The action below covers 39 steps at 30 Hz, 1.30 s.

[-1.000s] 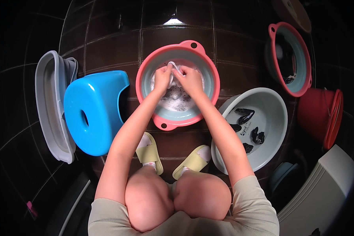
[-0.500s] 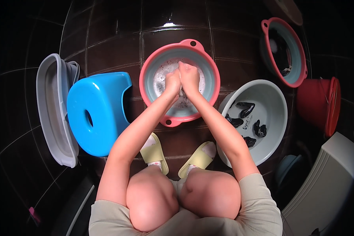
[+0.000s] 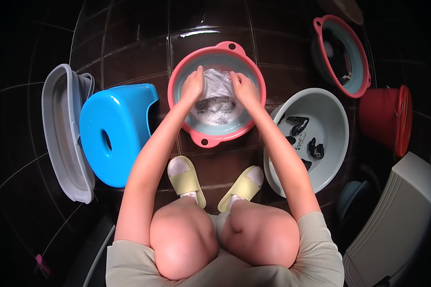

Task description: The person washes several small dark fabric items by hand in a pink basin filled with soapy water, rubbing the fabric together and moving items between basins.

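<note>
A wet white cloth (image 3: 218, 85) is stretched between my two hands over the pink-rimmed basin (image 3: 202, 51). My left hand (image 3: 193, 86) is closed on its left edge, and my right hand (image 3: 244, 88) grips its right edge. I cannot tell what kind of garment the cloth is. Beneath it, sudsy water (image 3: 218, 115) with white foam and bubbles fills the bottom of the basin.
Left of the basin stand a blue stool (image 3: 124, 105) and a grey folding tub (image 3: 57, 143). To the right are a pale round tub (image 3: 333, 138) with several dark wet cloth pieces, a second pink-rimmed basin (image 3: 366, 62) holding dark items, and a red bucket (image 3: 380, 115).
My hands were pressed together over the basin. Now they are apart, left and right, with the white cloth spread open between them. The view has shifted slightly.
</note>
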{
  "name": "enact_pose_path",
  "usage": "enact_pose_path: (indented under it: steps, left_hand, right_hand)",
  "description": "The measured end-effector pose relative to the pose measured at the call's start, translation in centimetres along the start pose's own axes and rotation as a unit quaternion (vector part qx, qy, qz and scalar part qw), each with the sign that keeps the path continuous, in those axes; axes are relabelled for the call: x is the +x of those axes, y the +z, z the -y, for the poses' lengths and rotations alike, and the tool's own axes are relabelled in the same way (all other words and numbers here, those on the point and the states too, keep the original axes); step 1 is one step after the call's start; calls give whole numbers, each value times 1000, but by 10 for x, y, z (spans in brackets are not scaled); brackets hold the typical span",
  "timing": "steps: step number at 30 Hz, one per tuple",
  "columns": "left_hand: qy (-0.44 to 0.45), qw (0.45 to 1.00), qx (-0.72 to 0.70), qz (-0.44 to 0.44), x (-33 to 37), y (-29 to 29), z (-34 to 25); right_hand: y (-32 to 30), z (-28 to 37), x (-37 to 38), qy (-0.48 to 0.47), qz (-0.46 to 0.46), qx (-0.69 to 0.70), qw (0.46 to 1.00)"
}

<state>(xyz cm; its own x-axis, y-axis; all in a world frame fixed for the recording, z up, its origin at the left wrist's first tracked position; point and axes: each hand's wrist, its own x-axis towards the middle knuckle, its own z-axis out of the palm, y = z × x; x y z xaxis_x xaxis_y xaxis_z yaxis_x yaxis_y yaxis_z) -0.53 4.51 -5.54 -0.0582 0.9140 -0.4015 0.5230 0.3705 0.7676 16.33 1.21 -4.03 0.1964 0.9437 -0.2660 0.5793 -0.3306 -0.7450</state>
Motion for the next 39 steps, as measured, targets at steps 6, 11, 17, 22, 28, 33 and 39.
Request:
enact_pose_path:
  steps: [6, 11, 17, 22, 28, 33, 39]
  left_hand:
    - [299, 912, 245, -136, -30, -2, -15]
    - [339, 896, 284, 39, -30, 17, 13]
    - [290, 892, 347, 0, -17, 15, 33]
    - [326, 924, 198, 27, -1, 3, 32]
    - [68, 977, -142, 146, 14, 0, 26]
    - [106, 986, 122, 46, 8, 9, 24]
    - [163, 968, 191, 8, 4, 18, 26]
  right_hand:
    - [-8, -11, -22, -224, -61, -160, 959]
    - [14, -22, -18, -268, -43, -221, 937]
    - [22, -37, -10, -238, -28, -305, 922]
    - [20, -32, -3, -114, -32, -198, 973]
    - [22, -34, 18, 10, 75, 283, 956]
    - [28, -36, 14, -5, 61, -68, 996]
    - [37, -36, 7, -28, -3, -127, 992]
